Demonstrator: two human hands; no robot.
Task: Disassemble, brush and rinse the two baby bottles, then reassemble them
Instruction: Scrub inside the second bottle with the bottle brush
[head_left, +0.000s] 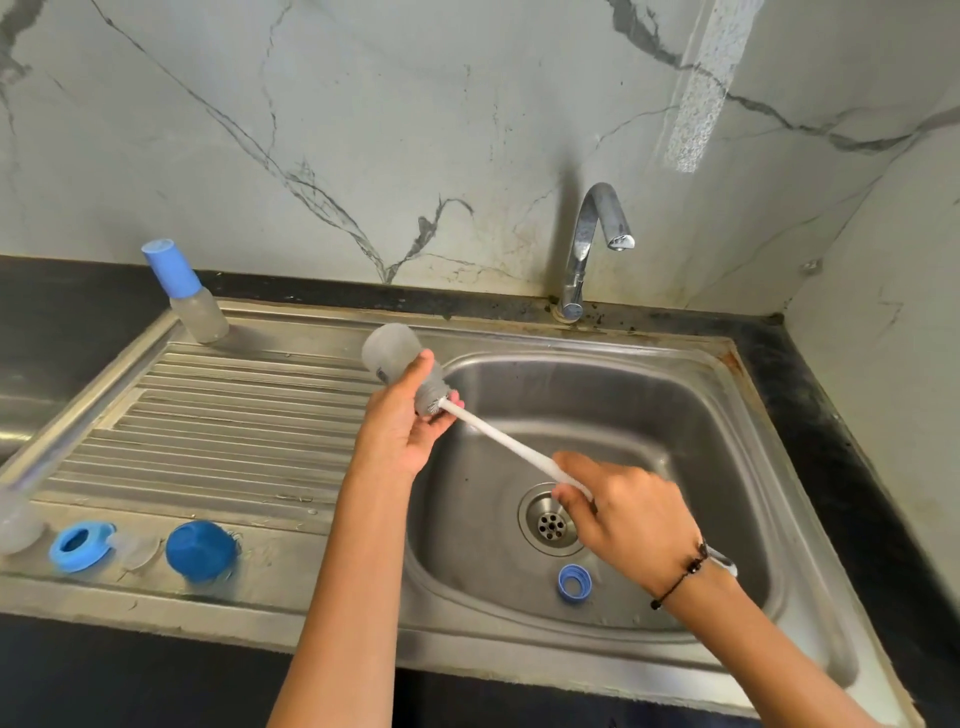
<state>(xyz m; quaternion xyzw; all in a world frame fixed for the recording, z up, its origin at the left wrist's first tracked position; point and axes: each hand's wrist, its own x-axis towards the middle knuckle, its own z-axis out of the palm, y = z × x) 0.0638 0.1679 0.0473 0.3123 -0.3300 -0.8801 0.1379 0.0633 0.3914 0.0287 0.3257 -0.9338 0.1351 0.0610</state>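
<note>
Head view: left hand (402, 426) grips bottle (397, 358); right hand (623, 506) pinches brush handle (506, 441); a hard push could slip the wet bottle into the sink (727, 415).

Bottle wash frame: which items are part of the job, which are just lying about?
In the job:
- frosted bottle, held by left hand
- bottle brush, held by right hand, head inside the bottle
- capped second bottle
- blue ring, blue cap on the drainboard
- blue ring in the sink

Lying about:
- tap
- drain strainer
</note>
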